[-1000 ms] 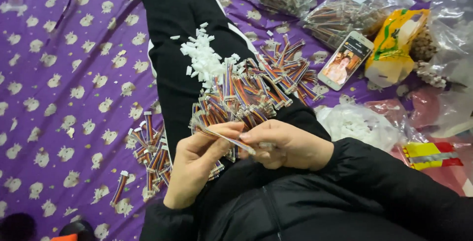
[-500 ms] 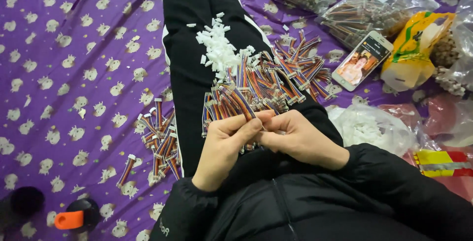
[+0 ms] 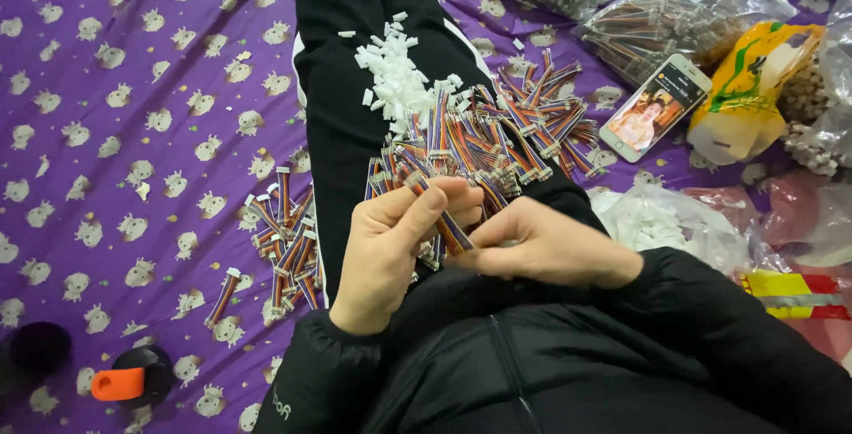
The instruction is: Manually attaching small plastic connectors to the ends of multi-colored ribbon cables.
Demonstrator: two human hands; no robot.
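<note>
My left hand (image 3: 390, 248) and my right hand (image 3: 550, 243) meet over my lap, both pinching one short multicoloured ribbon cable (image 3: 448, 225) between the fingertips. Just beyond them, on my black trouser leg (image 3: 337, 132), lies a heap of similar ribbon cables (image 3: 506, 132) and a small pile of white plastic connector housings (image 3: 395, 74). A smaller pile of cables with white ends (image 3: 284, 248) lies on the purple patterned sheet (image 3: 115, 132) to the left of my leg.
A smartphone (image 3: 655, 107) with a lit screen lies at the right. Clear bags of cables (image 3: 657, 17), a yellow bag (image 3: 754, 88) and a bag of white parts (image 3: 661, 221) surround it. A black object with an orange tab (image 3: 133, 379) sits at the lower left.
The view has shifted slightly. My hands have turned the cable between them; the left hand's fingers are now raised over its end.
</note>
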